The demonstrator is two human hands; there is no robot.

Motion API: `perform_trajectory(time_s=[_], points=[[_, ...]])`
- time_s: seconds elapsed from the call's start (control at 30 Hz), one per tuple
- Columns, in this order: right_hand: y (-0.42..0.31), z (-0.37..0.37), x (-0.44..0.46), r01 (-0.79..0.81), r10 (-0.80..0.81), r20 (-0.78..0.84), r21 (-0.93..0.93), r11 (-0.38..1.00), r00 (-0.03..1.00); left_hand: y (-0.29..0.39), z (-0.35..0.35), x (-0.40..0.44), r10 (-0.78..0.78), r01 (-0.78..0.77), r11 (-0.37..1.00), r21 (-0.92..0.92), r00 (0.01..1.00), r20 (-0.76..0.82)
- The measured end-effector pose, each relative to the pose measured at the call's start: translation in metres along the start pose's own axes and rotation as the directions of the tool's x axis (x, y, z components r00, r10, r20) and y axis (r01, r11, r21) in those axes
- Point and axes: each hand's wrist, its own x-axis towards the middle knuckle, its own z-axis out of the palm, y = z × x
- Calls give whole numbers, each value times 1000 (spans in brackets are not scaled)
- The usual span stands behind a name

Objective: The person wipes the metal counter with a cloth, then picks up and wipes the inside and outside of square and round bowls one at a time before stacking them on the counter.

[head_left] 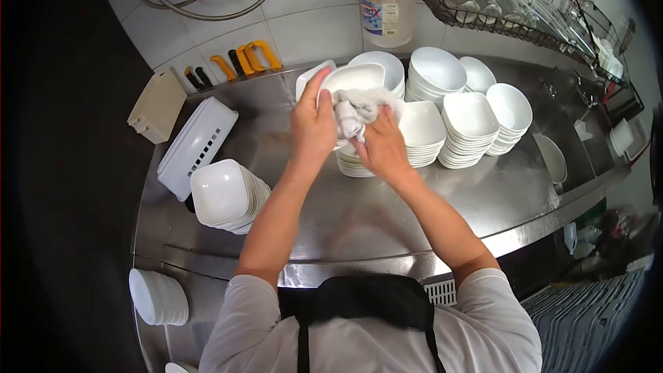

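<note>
My left hand (312, 123) grips the rim of a white bowl (353, 77), raised above the steel counter and tilted. A bunched white cloth (353, 112) lies against the bowl, and my right hand (384, 144) is closed on it. The cloth covers much of the bowl's near side. Directly below and behind my hands stand stacks of white dishes. Nearest my right hand is a stack of square bowls (423, 124), with another square stack (471, 116) to its right.
Round bowls (438, 69) stand stacked behind. At left are a leaning stack of square bowls (219, 195), a white basket (197, 141) and a beige container (157, 107). Knives with orange handles (253, 56) line the wall. A wire rack (497, 0) of glasses hangs upper right, above a sink (552, 159).
</note>
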Motion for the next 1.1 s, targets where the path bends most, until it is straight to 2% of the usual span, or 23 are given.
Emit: perform_trajectory(time_s=[0.07, 0.1, 0.13, 0.2, 0.23, 0.3, 0.37, 0.43, 0.47, 0.53, 0.57, 0.6, 0.63, 0.67, 0.7, 0.73, 0.77, 0.83, 0.9, 0.93, 0.97, 1.03, 1.1], points=[[-1, 7, 14, -52, 45, -53, -146, 988, 998, 3, -7, -12, -17, 17, 994, 105, 1000, 1], [-4, 12, 20, -78, 62, -82, -216, 973, 995, 4, -4, -14, -18, 20, 996, 90, 1000, -18], [-12, 22, 26, -50, 84, -130, 246, 968, 988, 5, -1, -15, -18, 21, 997, 77, 999, -48], [-27, 23, 8, -76, 53, 94, 258, 963, 994, 7, -10, -20, -50, 53, 998, 26, 993, -108], [-32, 22, -3, -79, 26, 199, 265, 961, 980, 4, -23, -24, -14, 24, 996, 83, 992, -126], [-28, 22, -17, 32, -35, 55, 55, 998, 998, -9, -46, -35, 56, -29, 981, 191, 989, -140], [-24, 11, -16, 82, -86, -27, -120, 989, 996, -13, -57, -50, -55, 59, 998, 26, 986, -155], [-21, 7, -4, -81, 110, -113, 235, 969, 987, -8, -66, -57, -115, 98, 990, -105, 977, -177], [-21, 6, 3, -151, 219, -127, 408, 901, 967, -7, -70, -59, -64, 55, 997, -56, 980, -187], [-31, -15, 19, -298, 358, 56, 681, 669, 932, -5, -89, -56, -268, 242, 952, -188, 955, -126], [-29, -13, 20, -327, 408, 137, 834, 444, 903, -4, -94, -54, -360, 331, 910, -250, 929, -81], [-28, -11, 21, -329, 454, 216, 926, 186, 865, -5, -94, -55, -395, 353, 869, -347, 917, -54], [-25, -2, 20, -321, 375, 339, 940, -111, 863, -9, -90, -59, -357, 321, 892, -318, 932, -63], [-28, 7, 21, -312, 260, 433, 862, -399, 863, -15, -82, -65, -319, 286, 914, -287, 945, -73], [-47, 9, 28, -303, 120, 489, 695, -652, 864, -14, -76, -71, -281, 252, 934, -254, 956, -84], [-72, 12, 35, -422, 408, 700, 693, -584, 586, -9, -70, -75, -246, 196, 945, -262, 953, -176], [-65, 37, 20, -325, 48, 527, 590, -740, 849, -11, -75, -77, -245, 194, 959, -208, 935, -256], [-100, 37, 8, -397, 103, 608, 627, -670, 788, -25, -90, -80, -227, 203, 974, -102, 882, -413], [-132, 49, -11, -361, 204, 637, 639, -680, 743, -39, -118, -75, -153, 171, 985, -24, 801, -579], [-141, 55, -17, -342, 256, 650, 645, -683, 716, -41, -132, -77, -61, 195, 969, 152, 786, -615], [-145, 61, -19, -347, 273, 659, 649, -677, 701, -26, -145, -76, 35, 222, 920, 322, 775, -632], [-151, 73, -24, -359, 308, 677, 656, -664, 668, -32, -177, -72, 290, 117, 787, 606, 796, -532], [-151, 71, -15, -373, 369, 607, 758, -536, 704, -16, -211, -65, 420, 63, 656, 752, 797, -433]])
